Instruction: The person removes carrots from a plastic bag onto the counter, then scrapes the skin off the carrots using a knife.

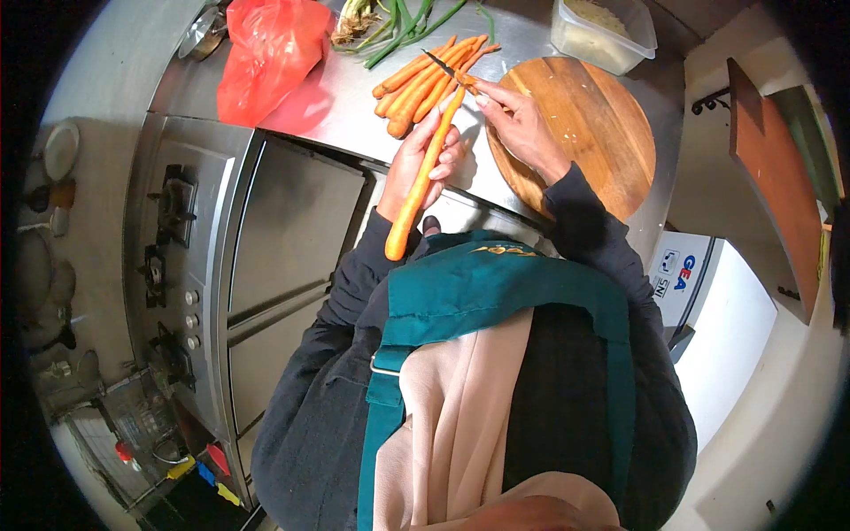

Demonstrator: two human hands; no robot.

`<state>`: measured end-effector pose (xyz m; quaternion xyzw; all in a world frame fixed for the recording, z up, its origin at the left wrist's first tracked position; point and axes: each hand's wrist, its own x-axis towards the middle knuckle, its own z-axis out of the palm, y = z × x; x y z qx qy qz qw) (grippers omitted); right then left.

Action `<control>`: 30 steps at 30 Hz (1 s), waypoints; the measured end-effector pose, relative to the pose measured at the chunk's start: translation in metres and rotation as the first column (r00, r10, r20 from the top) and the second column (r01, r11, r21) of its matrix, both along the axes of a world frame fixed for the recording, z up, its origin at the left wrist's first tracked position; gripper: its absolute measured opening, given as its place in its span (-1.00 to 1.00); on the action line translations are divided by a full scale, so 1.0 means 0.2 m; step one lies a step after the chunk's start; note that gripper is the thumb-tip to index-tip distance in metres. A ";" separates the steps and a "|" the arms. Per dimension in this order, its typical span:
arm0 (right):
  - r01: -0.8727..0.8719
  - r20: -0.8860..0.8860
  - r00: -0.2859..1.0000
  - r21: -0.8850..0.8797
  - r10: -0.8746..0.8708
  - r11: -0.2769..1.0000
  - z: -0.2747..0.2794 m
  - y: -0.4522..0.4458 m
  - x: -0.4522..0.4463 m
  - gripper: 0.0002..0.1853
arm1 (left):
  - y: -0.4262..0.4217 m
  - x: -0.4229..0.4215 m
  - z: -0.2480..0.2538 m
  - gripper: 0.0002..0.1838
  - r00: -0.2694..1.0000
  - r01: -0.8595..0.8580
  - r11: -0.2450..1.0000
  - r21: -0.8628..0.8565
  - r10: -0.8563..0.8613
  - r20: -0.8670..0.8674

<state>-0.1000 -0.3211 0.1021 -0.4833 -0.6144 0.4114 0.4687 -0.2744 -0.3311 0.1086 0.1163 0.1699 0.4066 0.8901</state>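
Note:
My left hand (420, 166) is closed around a long orange carrot (414, 205), whose thick end points toward my body. In my right hand (522, 128) is a small knife (440, 65) with a dark blade and an orange-brown handle. The knife is close to the carrot's thin top end; whether the blade touches it I cannot tell. Just beyond both hands, several carrots (416, 97) lie in a pile on the steel counter (354, 124). Beneath and beside my right wrist is a round wooden board (602, 133) with a few small pale bits on it.
A red plastic bag (270, 57) and green onions (412, 31) lie at the back left. Behind the board stands a clear plastic container (606, 35) with pale food inside. A gas stove (177, 230) is on the left, and a white appliance (722, 310) stands at right.

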 end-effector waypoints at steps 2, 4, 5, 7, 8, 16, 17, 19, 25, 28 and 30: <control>-0.024 0.019 1.000 0.036 0.023 0.999 -0.03 -0.02 -0.02 -0.61 | 0.04 -0.03 -0.07 -0.65 0.999 -0.043 0.999 -0.025 0.042 -0.027; -0.049 0.040 0.998 0.073 0.046 0.996 -0.04 -0.05 -0.04 -0.60 | 0.08 -0.03 -0.11 -0.66 0.995 -0.086 0.995 -0.048 0.083 -0.054; -0.097 0.168 0.983 0.140 0.072 0.985 -0.03 -0.08 -0.04 -0.59 | 0.10 -0.03 -0.12 -0.68 0.989 -0.124 0.989 -0.078 0.118 -0.085; -0.179 0.307 0.946 0.224 0.105 0.958 -0.01 -0.14 -0.07 -0.58 | 0.07 0.00 -0.06 -0.75 0.952 -0.254 0.965 -0.064 0.238 -0.195; -0.179 0.307 0.946 0.223 0.105 0.958 0.01 -0.17 -0.08 -0.58 | 0.08 0.00 -0.07 -0.75 0.952 -0.254 0.965 -0.065 0.237 -0.194; -0.134 0.337 0.938 0.148 0.078 0.980 0.04 -0.20 -0.06 -0.56 | 0.06 0.05 0.03 -0.81 0.937 -0.269 0.963 -0.014 0.258 -0.236; -0.111 0.349 0.936 0.157 0.050 0.981 0.03 -0.19 -0.06 -0.56 | 0.05 0.06 0.05 -0.81 0.923 -0.276 0.961 -0.010 0.262 -0.283; -0.084 0.339 0.941 0.198 0.012 0.977 0.01 -0.16 -0.04 -0.56 | 0.07 0.04 -0.03 -0.82 0.954 -0.217 0.976 0.021 0.216 -0.209; -0.028 0.336 0.941 0.216 -0.048 0.976 -0.04 -0.11 -0.03 -0.58 | 0.08 0.02 -0.07 -0.83 0.975 -0.175 0.983 0.048 0.180 -0.132; -0.021 0.329 0.943 0.211 -0.051 0.977 -0.03 -0.09 -0.04 -0.60 | 0.07 0.01 -0.07 -0.82 0.978 -0.166 0.986 0.029 0.169 -0.120; -0.026 0.356 0.933 0.203 -0.049 0.979 -0.01 -0.09 -0.04 -0.60 | 0.07 0.01 -0.06 -0.80 0.967 -0.195 0.981 0.001 0.193 -0.167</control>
